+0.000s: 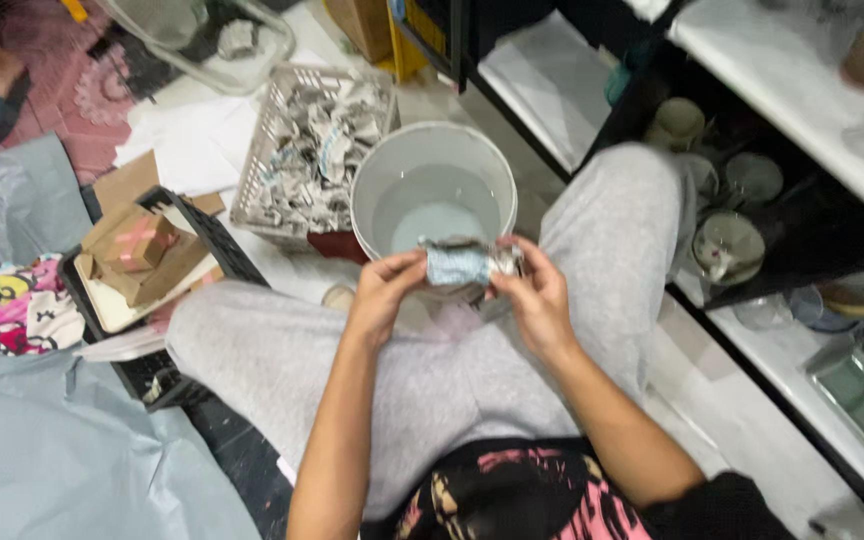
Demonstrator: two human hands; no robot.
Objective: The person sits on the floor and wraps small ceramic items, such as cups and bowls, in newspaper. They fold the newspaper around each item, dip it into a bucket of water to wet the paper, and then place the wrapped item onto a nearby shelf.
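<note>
Centre of frame: left hand (384, 292) and right hand (535, 296) both hold a paper-wrapped bundle (467, 263), each grip pinching one end. Bundle sits above the lap, just in front of a grey bucket (432, 190). Basket (312, 150) of wrapped pieces upper left.

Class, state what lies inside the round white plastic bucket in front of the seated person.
The round white plastic bucket holds shallow pale water. Its near part is hidden behind the newspaper-wrapped bundle held by both hands.
</note>
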